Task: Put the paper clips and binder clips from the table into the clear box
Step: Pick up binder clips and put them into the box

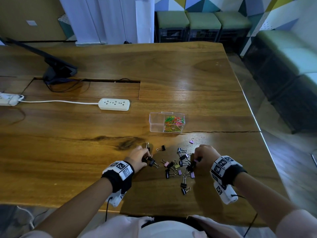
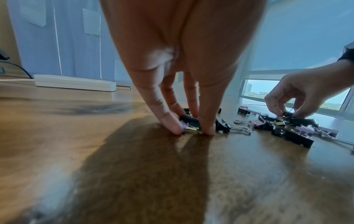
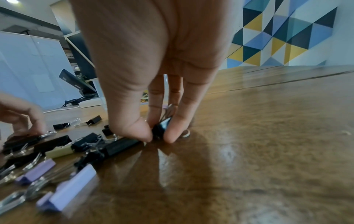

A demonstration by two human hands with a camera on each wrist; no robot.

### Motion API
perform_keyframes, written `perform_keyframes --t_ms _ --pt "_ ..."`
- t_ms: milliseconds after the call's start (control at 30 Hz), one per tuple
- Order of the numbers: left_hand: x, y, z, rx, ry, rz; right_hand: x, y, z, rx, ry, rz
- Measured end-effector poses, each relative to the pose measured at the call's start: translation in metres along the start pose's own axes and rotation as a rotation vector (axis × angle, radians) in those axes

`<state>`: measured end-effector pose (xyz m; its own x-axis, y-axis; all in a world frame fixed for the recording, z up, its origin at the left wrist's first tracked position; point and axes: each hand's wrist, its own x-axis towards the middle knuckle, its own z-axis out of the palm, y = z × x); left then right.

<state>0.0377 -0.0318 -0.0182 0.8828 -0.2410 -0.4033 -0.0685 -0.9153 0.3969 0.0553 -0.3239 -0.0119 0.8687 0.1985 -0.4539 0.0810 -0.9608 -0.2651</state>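
Roughly half done: paper clips (image 1: 174,123) already in clear box (image 1: 155,123) at 12 o'clock; binder clips (image 1: 178,166) still strewn on bench (image 1: 68,160), left hand (image 1: 138,157) and right hand (image 1: 205,156) each pinching some.

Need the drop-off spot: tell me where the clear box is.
Head view: the clear box stands right of centre, beyond the scattered binder clips, right of the power strip.

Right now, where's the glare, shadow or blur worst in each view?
Head view: window glare on the table, edges smeared. Left wrist view: left hand casts a broad shadow, near wood blurred. Right wrist view: purple binder clips out of focus, glare streaks right of the fingers.
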Motion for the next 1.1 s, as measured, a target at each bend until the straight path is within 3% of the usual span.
perform_keyframes --t_ms 267,533,767,1100 --pt "0.008 -0.004 -0.015 0.005 0.032 0.007 0.001 0.008 -0.006 0.137 0.011 0.0" --pt "0.025 0.017 -0.064 -0.197 0.195 0.073 0.004 0.007 0.001 0.069 0.046 -0.067" --pt "0.055 0.049 -0.097 -0.165 0.354 0.177 0.008 -0.001 0.001 0.015 0.05 -0.05" --pt "0.083 0.058 -0.082 -0.008 0.274 0.111 0.007 -0.01 0.002 -0.02 0.043 -0.051"
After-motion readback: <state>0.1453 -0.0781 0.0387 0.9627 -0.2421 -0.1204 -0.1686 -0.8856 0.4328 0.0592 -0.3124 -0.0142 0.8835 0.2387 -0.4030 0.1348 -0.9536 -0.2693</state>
